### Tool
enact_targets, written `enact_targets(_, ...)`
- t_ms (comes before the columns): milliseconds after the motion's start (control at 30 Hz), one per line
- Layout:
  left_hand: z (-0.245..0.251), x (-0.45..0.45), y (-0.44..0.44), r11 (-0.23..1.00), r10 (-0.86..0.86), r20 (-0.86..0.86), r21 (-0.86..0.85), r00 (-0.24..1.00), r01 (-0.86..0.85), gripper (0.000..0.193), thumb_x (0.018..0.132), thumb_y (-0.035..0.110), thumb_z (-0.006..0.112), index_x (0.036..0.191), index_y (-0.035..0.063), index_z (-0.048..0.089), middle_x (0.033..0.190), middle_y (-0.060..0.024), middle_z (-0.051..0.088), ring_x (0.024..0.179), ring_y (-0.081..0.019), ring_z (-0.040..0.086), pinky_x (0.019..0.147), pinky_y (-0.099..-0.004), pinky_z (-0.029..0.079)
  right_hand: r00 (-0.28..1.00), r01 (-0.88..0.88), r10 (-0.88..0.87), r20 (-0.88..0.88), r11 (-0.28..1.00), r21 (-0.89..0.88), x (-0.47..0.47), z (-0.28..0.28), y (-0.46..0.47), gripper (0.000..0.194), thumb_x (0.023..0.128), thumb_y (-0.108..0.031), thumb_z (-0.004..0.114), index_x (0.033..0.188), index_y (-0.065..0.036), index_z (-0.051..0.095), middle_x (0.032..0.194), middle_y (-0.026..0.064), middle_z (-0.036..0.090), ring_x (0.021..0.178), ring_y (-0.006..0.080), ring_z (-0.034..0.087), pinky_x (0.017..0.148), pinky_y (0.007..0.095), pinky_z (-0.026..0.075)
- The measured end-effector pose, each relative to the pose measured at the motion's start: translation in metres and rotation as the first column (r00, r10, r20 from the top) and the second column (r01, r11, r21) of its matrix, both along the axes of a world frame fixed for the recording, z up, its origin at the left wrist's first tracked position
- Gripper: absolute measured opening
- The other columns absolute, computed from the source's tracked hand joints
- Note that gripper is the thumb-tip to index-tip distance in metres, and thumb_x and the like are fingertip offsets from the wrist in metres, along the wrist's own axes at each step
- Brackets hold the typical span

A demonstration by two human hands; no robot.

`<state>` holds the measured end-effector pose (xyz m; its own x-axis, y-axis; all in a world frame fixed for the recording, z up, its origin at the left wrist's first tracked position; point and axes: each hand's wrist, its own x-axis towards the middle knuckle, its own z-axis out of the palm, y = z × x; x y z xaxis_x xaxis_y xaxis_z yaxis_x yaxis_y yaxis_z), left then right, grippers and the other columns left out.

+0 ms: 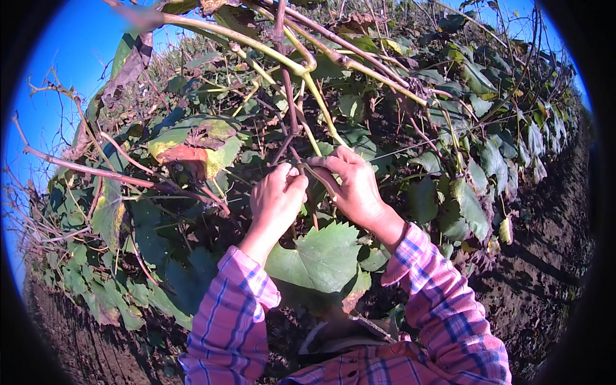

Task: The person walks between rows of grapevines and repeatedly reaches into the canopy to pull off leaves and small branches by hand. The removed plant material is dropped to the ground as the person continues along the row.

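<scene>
Both my hands meet in front of a grapevine. My right hand (353, 185) grips a thin tan strip (317, 175), possibly a tie or a piece of shoot, that curves between its fingers. Just left of it, my left hand (278, 202) has its fingers curled and thumb pressed in, near the strip's other end; what it pinches is hidden. A brownish-red cane (288, 96) runs down to the fingertips. A green-yellow shoot (322, 106) reaches down behind the right hand. Below the hands hangs a broad green leaf (315, 260).
A trellis wire (409, 149) stretches right through the foliage. Long reddish canes (110, 175) jut out at the left, and pale shoots (231, 36) arch overhead. A yellow-brown leaf (202, 144) hangs left of the hands. Bare soil (519, 293) borders the vine row.
</scene>
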<state>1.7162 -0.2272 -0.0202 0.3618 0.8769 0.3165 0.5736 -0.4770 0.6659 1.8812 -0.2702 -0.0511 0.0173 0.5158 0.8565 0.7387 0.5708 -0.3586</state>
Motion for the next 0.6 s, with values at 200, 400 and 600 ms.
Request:
enact_targets(200, 0.011, 0.004, 0.007, 0.993, 0.105, -0.167, -0.041, 0.98, -0.113, 0.027, 0.088, 0.034, 0.054, 0.091, 0.009, 0.063, 0.066, -0.0047, 0.068, 0.071, -0.0251, 0.069, 0.069, -0.04, 0.05, 0.999, 0.009, -0.006, 0.053, 0.998, -0.057, 0.001, 0.004, -0.004, 0.026, 0.08, -0.012, 0.073, 0.106, -0.006, 0.07, 0.079, 0.0113, 0.054, 0.078, 0.032, 0.057, 0.071, 0.0418, 0.047)
enact_targets(400, -0.001, -0.001, 0.019, 0.997, -0.046, -0.002, -0.062, 0.999, 0.046, 0.028, 0.089, 0.035, 0.055, 0.104, 0.0135, 0.064, 0.072, -0.0012, 0.07, 0.071, -0.0217, 0.069, 0.069, -0.0379, 0.05, 0.991, 0.039, -0.028, 0.129, 0.995, -0.088, 0.003, 0.003, -0.008, 0.035, 0.076, -0.019, 0.077, 0.107, -0.008, 0.067, 0.089, 0.0102, 0.054, 0.088, 0.031, 0.057, 0.079, 0.042, 0.046)
enact_targets(600, 0.001, 0.004, 0.017, 0.999, 0.036, -0.115, 0.04, 0.993, -0.032, 0.028, 0.09, 0.033, 0.054, 0.11, 0.0152, 0.062, 0.096, -0.0147, 0.071, 0.095, -0.0381, 0.067, 0.082, -0.0476, 0.05, 0.952, 0.194, -0.185, 0.242, 0.981, -0.012, -0.009, -0.013, -0.004, 0.059, 0.068, -0.024, 0.081, 0.119, -0.008, 0.055, 0.099, 0.0111, 0.049, 0.094, 0.0307, 0.051, 0.083, 0.0408, 0.04)
